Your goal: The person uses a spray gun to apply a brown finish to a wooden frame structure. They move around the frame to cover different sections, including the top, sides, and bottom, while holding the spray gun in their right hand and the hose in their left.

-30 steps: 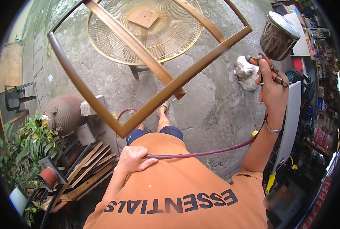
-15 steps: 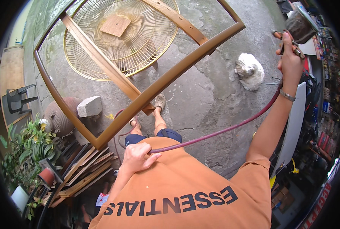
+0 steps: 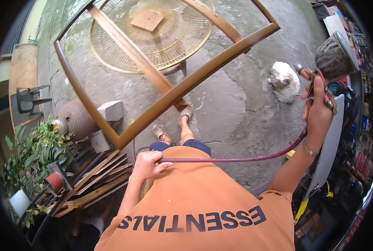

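My right hand (image 3: 319, 104) is raised at the right, its fingers wrapped round a spray gun (image 3: 334, 102) with a cup (image 3: 336, 56) on it. From that hand a dark red hose (image 3: 236, 159) runs across in front of my body to my left hand (image 3: 148, 165), which is closed on it near my waist. A brown-painted frame (image 3: 203, 85) with bare wooden slats (image 3: 130, 50) stands tilted before me, over a round wire fan grille (image 3: 153, 50). Neither hand touches the frame.
A white shaggy dog (image 3: 285, 81) is on the concrete ground near my right hand. At the left are a ribbed clay pot (image 3: 78, 119), a concrete block (image 3: 111, 111), leafy plants (image 3: 37, 152) and stacked wood strips (image 3: 96, 184). Cluttered shelves (image 3: 366, 125) line the right side.
My right hand has lowered slightly with the spray gun, whose cup now shows more fully. The hose between my hands hangs flatter. The whole view has shifted, and the frame sits higher and further right.
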`<state>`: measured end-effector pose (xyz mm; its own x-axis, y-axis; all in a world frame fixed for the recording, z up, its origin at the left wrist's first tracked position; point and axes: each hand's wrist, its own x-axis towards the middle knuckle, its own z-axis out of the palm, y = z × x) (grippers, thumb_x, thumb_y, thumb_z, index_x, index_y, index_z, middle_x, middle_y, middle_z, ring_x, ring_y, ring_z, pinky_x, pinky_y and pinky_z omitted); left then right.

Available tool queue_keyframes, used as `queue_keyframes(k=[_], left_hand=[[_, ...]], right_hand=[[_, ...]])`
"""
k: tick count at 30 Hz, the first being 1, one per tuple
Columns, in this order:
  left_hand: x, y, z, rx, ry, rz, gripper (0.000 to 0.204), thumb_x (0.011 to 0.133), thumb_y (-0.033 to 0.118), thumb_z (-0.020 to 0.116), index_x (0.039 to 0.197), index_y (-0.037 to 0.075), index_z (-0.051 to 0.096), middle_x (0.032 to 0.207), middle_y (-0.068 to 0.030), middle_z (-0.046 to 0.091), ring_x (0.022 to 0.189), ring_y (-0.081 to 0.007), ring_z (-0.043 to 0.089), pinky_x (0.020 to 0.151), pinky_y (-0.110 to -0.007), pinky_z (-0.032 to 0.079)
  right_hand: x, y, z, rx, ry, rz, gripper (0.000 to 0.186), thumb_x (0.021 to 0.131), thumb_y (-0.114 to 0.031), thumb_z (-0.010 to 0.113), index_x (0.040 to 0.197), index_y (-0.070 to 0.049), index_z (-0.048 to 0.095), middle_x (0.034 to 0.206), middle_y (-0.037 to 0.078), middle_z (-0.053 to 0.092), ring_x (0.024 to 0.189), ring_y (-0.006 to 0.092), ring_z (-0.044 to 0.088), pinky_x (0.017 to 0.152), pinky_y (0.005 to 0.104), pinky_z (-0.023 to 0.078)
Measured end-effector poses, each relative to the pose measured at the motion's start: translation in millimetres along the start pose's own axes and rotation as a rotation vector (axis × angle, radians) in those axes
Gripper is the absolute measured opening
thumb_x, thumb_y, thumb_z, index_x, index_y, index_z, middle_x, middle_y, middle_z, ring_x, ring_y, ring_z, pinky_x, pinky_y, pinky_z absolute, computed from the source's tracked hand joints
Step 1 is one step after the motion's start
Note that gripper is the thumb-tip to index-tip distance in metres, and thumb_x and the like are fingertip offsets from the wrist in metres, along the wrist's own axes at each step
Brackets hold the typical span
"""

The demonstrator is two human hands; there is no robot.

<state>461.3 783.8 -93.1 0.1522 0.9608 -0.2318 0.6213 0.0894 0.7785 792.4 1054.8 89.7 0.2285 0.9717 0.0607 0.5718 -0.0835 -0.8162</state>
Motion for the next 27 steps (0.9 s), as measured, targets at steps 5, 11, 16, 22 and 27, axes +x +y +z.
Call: queue_keyframes(k=[5,11,16,22,27], left_hand=[[-53,-42,-18,0.086,-0.013,0.017,0.053,0.069,0.047,0.084,0.060,0.006,0.051,0.055,-0.0109,0.052,0.053,-0.0294,0.056,0.049,-0.037,0.042],[-110,-75,-46,0.158,0.031,0.070,0.055,0.066,0.047,0.085,0.059,0.006,0.049,0.055,-0.0086,0.050,0.052,-0.0285,0.055,0.049,-0.037,0.042],[-162,-97,-66,0.175,0.090,0.042,0.055,0.064,0.046,0.087,0.059,0.007,0.049,0.054,-0.0074,0.050,0.052,-0.0268,0.055,0.050,-0.036,0.043],[-197,-118,-84,0.180,0.084,0.027,0.057,0.064,0.048,0.087,0.060,0.006,0.049,0.054,-0.0080,0.049,0.053,-0.0262,0.054,0.051,-0.036,0.042],[-202,-127,-95,0.201,0.094,0.073,0.057,0.064,0.048,0.086,0.059,0.006,0.048,0.054,-0.0075,0.048,0.052,-0.0262,0.053,0.050,-0.036,0.042]], right_hand=[[-98,-17,11,0.056,-0.125,0.010,0.033,0.100,-0.027,0.060,0.114,0.002,0.071,0.069,0.005,0.065,0.039,0.0020,0.041,0.035,0.0189,0.027],[-205,-45,36,0.049,-0.323,-0.131,0.032,0.097,-0.028,0.064,0.108,0.001,0.072,0.067,0.004,0.064,0.052,0.0048,0.051,0.048,0.0234,0.038],[-278,-62,51,0.099,-0.485,-0.011,0.027,0.088,-0.026,0.075,0.088,0.000,0.067,0.065,0.004,0.057,0.061,0.0096,0.053,0.055,0.0256,0.042],[-344,-69,67,0.146,-0.583,-0.283,0.039,0.086,-0.035,0.074,0.087,0.004,0.072,0.073,0.006,0.066,0.064,0.0146,0.059,0.061,0.0269,0.046],[-354,-60,73,0.049,-0.490,-0.247,0.025,0.089,-0.025,0.072,0.091,0.000,0.072,0.070,0.004,0.062,0.054,0.0087,0.052,0.053,0.0265,0.041]])
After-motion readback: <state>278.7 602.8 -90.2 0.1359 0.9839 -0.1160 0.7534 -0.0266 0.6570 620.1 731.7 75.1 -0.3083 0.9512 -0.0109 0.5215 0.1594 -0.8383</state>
